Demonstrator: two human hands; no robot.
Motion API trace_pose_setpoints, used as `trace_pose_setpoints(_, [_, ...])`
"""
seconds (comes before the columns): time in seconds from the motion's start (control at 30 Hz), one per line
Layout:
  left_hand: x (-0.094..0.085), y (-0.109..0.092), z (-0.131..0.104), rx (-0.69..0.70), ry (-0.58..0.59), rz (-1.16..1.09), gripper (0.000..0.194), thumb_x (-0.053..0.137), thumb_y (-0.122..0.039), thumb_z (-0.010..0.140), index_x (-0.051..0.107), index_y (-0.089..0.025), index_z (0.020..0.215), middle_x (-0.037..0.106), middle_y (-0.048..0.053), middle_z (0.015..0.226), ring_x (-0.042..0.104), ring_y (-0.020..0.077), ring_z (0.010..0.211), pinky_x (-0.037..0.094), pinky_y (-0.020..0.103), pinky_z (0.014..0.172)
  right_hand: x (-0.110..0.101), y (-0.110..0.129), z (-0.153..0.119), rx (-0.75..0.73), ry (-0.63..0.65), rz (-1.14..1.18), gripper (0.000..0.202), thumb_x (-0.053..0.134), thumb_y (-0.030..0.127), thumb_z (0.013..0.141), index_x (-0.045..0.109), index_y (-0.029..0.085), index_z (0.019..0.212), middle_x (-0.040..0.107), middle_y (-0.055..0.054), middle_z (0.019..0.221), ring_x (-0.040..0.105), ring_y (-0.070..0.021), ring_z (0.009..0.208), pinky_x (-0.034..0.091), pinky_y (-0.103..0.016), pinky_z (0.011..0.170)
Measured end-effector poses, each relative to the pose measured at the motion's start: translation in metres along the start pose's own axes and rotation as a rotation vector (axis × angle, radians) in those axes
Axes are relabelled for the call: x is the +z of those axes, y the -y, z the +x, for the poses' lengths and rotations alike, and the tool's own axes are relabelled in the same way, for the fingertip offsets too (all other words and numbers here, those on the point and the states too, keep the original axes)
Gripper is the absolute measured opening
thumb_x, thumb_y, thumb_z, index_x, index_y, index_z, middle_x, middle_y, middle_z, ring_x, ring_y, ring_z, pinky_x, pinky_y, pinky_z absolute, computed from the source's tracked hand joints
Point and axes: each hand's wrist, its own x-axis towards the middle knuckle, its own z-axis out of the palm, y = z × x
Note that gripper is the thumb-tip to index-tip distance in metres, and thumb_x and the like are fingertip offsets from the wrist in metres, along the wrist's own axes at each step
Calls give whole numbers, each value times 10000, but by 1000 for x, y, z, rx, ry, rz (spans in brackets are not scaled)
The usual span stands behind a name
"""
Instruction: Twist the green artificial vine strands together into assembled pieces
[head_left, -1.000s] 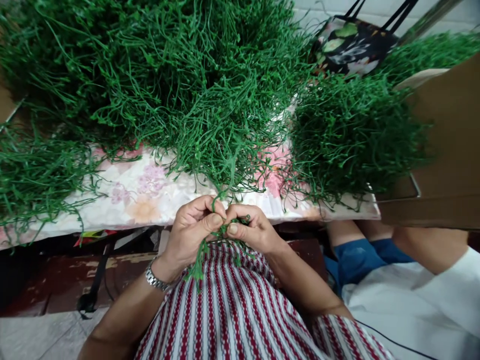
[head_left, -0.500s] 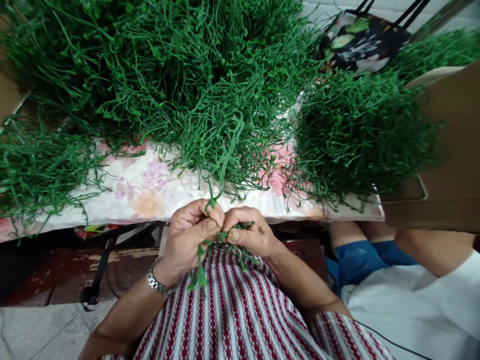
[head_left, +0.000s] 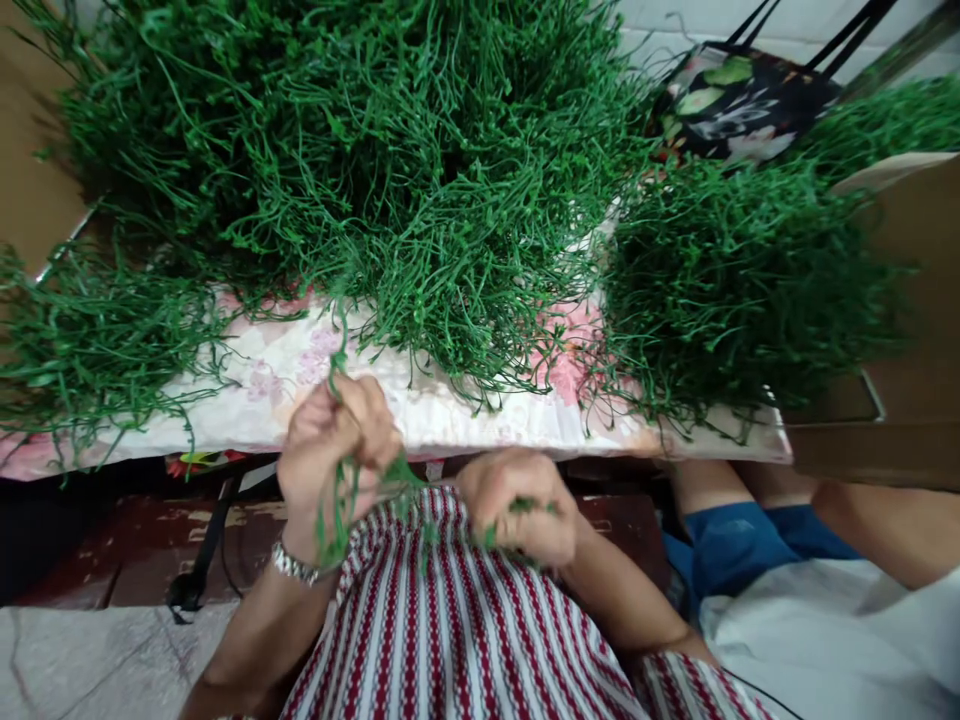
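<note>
My left hand [head_left: 337, 450], with a metal watch at the wrist, is closed on a green plastic stem [head_left: 339, 510]; one end sticks up above the fingers and branched ends hang below. My right hand [head_left: 521, 505] is closed too, blurred by motion, with bits of green stem showing between and under its fingers. Both hands are in front of the table edge, above the striped shirt, a gap between them. Blurred green strands show in that gap; whether they join the two hands I cannot tell. A large heap of similar green stems [head_left: 360, 150] lies on the table beyond.
A flowered tablecloth [head_left: 442, 420] covers the table. More green stems are piled at the left [head_left: 112, 340] and right [head_left: 750, 290]. Cardboard boxes stand at both sides. A dark flowered bag [head_left: 750, 100] sits at the back right. Another person in blue shorts [head_left: 772, 540] sits close at my right.
My hands were together at the stem; now they are apart, the left moved left and slightly up, the right moved slightly right and down. The view has shifted a little.
</note>
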Motion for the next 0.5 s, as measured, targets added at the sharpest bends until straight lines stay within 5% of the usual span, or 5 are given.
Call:
trace_pose_setpoints(0.1, [1, -3, -3, -30, 38, 85, 101, 645, -195, 758, 586, -139, 698, 449, -24, 607, 351, 27, 430, 286, 169, 414, -18, 10, 4, -26, -176, -132, 136, 585, 287, 847, 600, 178, 767, 490, 19, 573, 448, -88, 498, 349, -220, 480])
trace_pose_setpoints(0.5, [-3, 15, 2, -70, -38, 258, 74, 644, -185, 759, 581, -146, 757, 516, -16, 692, 492, 50, 467, 331, 187, 450, -44, 53, -12, 8, -219, -724, 212, 502, 357, 884, 553, 174, 789, 508, -19, 658, 474, -128, 593, 370, -263, 548])
